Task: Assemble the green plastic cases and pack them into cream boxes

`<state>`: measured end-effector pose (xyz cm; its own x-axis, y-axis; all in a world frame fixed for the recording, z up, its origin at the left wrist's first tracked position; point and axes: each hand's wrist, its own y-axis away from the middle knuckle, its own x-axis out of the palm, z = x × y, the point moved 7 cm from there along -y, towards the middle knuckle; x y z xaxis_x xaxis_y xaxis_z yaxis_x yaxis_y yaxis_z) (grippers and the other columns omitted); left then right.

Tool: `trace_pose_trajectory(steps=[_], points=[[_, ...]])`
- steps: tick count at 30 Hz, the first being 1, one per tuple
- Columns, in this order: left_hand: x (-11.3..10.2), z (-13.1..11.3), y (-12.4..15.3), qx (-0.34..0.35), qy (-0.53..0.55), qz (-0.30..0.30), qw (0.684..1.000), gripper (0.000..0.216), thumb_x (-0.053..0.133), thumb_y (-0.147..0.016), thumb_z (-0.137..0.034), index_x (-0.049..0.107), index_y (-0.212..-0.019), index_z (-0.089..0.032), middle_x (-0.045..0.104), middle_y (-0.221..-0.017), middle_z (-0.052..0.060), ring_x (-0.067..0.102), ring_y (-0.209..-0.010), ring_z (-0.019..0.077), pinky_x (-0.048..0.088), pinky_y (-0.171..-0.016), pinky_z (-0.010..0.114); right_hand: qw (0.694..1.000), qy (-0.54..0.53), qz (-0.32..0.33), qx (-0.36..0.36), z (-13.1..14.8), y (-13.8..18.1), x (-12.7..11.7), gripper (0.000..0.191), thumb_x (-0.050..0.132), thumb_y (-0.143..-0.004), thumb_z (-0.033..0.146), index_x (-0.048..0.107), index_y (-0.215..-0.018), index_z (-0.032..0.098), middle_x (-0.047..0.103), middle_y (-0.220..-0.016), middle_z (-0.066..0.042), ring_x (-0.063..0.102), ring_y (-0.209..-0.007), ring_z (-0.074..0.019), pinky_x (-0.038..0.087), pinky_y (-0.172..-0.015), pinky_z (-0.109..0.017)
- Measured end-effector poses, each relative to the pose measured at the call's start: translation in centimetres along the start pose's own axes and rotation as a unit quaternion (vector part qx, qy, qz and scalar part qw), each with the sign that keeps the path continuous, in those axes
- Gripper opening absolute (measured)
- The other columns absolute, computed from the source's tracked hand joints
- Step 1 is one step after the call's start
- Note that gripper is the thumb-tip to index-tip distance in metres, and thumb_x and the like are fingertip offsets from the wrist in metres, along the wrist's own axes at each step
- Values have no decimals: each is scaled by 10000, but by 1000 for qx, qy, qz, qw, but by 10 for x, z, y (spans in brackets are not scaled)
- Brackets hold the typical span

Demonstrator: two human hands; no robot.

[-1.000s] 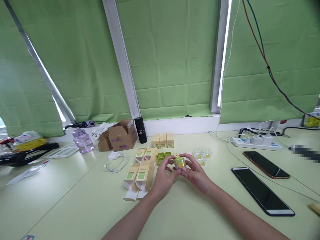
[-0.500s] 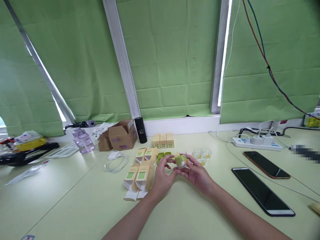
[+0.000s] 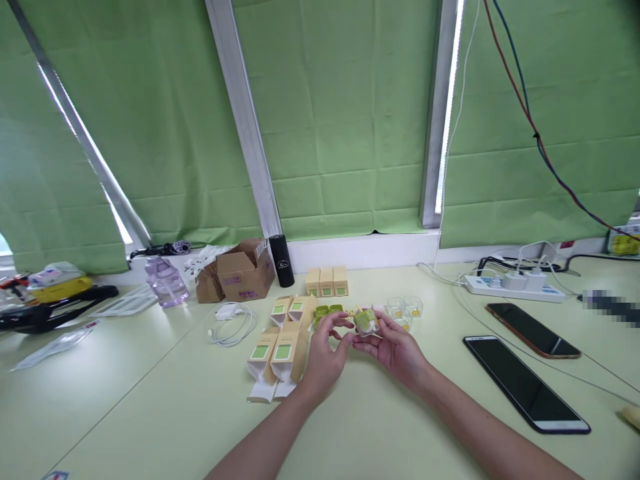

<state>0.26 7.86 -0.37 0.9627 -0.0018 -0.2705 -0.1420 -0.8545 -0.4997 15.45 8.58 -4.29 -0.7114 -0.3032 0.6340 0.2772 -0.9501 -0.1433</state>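
Note:
Above the table, my right hand (image 3: 397,348) grips a small clear container with a green lid (image 3: 365,323), holding it between thumb and fingers. Close to its left side is my left hand (image 3: 325,350), with thumb and fingers curved apart and nothing seen between them. Behind my left fingers lie several small green caps (image 3: 323,311), partly hidden. Beyond my right hand stand several clear cups (image 3: 413,306) with yellow spots inside. To the left of my left hand lie several beige boxes with green labels (image 3: 283,351); the nearer ones have their white end flaps open.
Three upright beige boxes (image 3: 327,281) stand farther back. A brown carton (image 3: 245,273), a black bottle (image 3: 282,261) and a purple bottle (image 3: 167,283) are at back left, near a coiled white cable (image 3: 235,325). Two phones (image 3: 525,383) and a power strip (image 3: 515,287) lie on the right.
The small container has shifted slightly right and tilted in my right hand. My left fingers have come away from it and spread a little.

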Motion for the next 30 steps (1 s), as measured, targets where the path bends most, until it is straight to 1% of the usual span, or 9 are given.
trace_pose_trajectory(steps=[5, 8, 11, 15, 20, 23, 26, 30], points=[[2, 5, 0, -17, -4, 11, 1000, 330, 644, -951, -356, 608, -1245, -210, 695, -1188, 118, 664, -1128, 252, 499, -886, 373, 999, 11, -24, -21, 4, 1, -3, 479, 845, -785, 462, 648, -1176, 270, 767, -1049, -59, 749, -962, -293, 500, -1034, -573], [3, 6, 0, -12, -5, 15, 1000, 349, 657, -945, -378, 612, -1250, -215, 694, -1193, 120, 660, -1142, 262, 496, -897, 388, 998, 30, -36, -45, 7, 1, -5, 528, 876, -755, 451, 642, -1192, 271, 745, -1064, -59, 732, -973, -284, 509, -1017, -574], [5, 7, 0, -8, -12, 16, 1000, 377, 674, -933, -388, 613, -1269, -227, 676, -1241, 126, 639, -1186, 276, 485, -935, 412, 995, 58, -45, -70, 9, 1, -6, 573, 901, -720, 437, 642, -1206, 276, 710, -1115, -70, 708, -996, -282, 532, -985, -561], [6, 10, 1, -8, -15, 22, 1000, 438, 694, -923, -388, 596, -1325, -243, 636, -1322, 133, 587, -1267, 294, 469, -980, 429, 990, 104, -49, -85, 10, 2, -9, 607, 914, -698, 418, 635, -1225, 305, 656, -1205, -71, 690, -1041, -284, 544, -966, -530], [8, 16, 2, -5, -13, 40, 999, 522, 695, -920, -367, 534, -1401, -244, 589, -1379, 137, 545, -1310, 295, 450, -1023, 439, 978, 171, -49, -112, 10, 0, -14, 658, 916, -688, 344, 599, -1263, 306, 604, -1181, -51, 664, -1044, -256, 553, -937, -448], [8, 15, 2, -3, -6, 45, 999, 546, 713, -898, -329, 533, -1408, -253, 564, -1405, 132, 519, -1332, 298, 439, -1039, 438, 971, 198, -52, -127, 11, 0, -13, 658, 911, -665, 287, 600, -1244, 316, 566, -1185, -46, 629, -1078, -251, 565, -898, -408], [8, 12, 3, -5, 1, 48, 999, 558, 726, -869, -258, 550, -1398, -269, 568, -1400, 124, 520, -1318, 300, 435, -1044, 435, 966, 219, -54, -128, 10, 1, -9, 646, 889, -655, 234, 605, -1228, 327, 543, -1181, -44, 611, -1099, -252, 576, -874, -402], [7, 5, 3, -3, -5, 50, 999, 601, 722, -807, -136, 576, -1374, -270, 585, -1371, 116, 540, -1285, 299, 442, -1048, 441, 954, 265, -59, -127, 8, 3, -5, 630, 823, -673, 172, 601, -1240, 333, 566, -1190, -50, 589, -1157, -257, 561, -915, -407]])
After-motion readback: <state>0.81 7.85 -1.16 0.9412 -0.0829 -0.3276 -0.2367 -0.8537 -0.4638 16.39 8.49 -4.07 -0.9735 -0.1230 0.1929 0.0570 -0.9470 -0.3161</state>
